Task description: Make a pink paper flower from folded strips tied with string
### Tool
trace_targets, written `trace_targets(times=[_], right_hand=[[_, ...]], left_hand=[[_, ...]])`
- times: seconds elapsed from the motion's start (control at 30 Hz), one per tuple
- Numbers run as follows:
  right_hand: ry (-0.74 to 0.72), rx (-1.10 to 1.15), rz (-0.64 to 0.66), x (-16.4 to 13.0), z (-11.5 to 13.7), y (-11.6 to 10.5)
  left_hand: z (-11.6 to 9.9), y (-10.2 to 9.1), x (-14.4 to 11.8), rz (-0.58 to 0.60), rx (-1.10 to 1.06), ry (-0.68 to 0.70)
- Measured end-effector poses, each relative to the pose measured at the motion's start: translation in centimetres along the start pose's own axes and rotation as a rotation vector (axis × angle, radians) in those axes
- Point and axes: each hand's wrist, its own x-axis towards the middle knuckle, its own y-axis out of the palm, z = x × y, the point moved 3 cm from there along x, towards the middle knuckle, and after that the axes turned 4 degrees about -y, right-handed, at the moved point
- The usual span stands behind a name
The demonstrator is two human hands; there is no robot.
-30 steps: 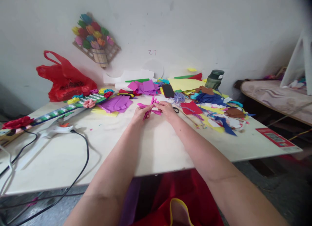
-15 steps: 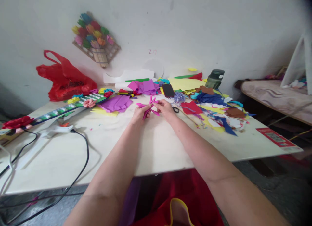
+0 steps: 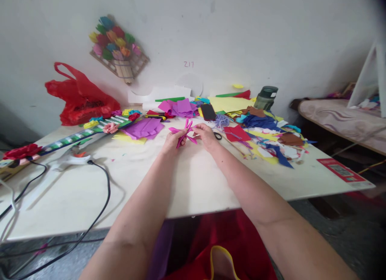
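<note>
Above the middle of the table, my left hand (image 3: 176, 139) is closed around the base of a pink paper flower (image 3: 187, 132) with narrow, spread petals. On the flower's right side, my right hand (image 3: 204, 134) has its fingers bent into a pinch at the petal tips. The exact contact of those fingertips is too small to make out. Just right of my right hand lies a black ring, perhaps a tape roll (image 3: 217, 136). Purple paper sheets (image 3: 144, 128) are stacked left of the hands, and a dark phone (image 3: 208, 112) lies behind them.
Paper scraps (image 3: 262, 123), a red paper piece (image 3: 237, 133) and purple yarn (image 3: 222, 120) cover the right. A green bottle (image 3: 265, 97) stands at the back. At left are a red plastic bag (image 3: 81, 97), a flower-decorated strip (image 3: 75, 136) and a white device (image 3: 72, 162) with a black cable (image 3: 109, 187).
My right hand's fingertips have shifted slightly at the flower's right petals. My left hand and the flower stay almost in place.
</note>
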Motion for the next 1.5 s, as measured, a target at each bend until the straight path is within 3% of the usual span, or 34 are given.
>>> trace_targets(times=[0.27, 0.53, 1.0, 1.37, 1.5], right_hand=[[-0.117, -0.048, 0.005, 0.3, 0.1, 0.0], [-0.147, -0.103, 0.039, 0.2, 0.3, 0.2], [-0.134, -0.170, -0.016, 0.2, 0.4, -0.1], [-0.417, -0.552, -0.001, 0.1, 0.9, -0.1], [-0.517, -0.662, 0.063, -0.2, 1.3, 0.2]], left_hand=[[-0.1, 0.1, -0.2, -0.013, 0.007, -0.024], [-0.1, -0.1, -0.1, -0.038, -0.029, -0.041], [-0.1, 0.1, -0.2, -0.010, 0.016, -0.031], [0.0, 0.0, 0.0, -0.014, 0.012, -0.020], [-0.1, -0.1, -0.1, -0.058, -0.006, -0.036]])
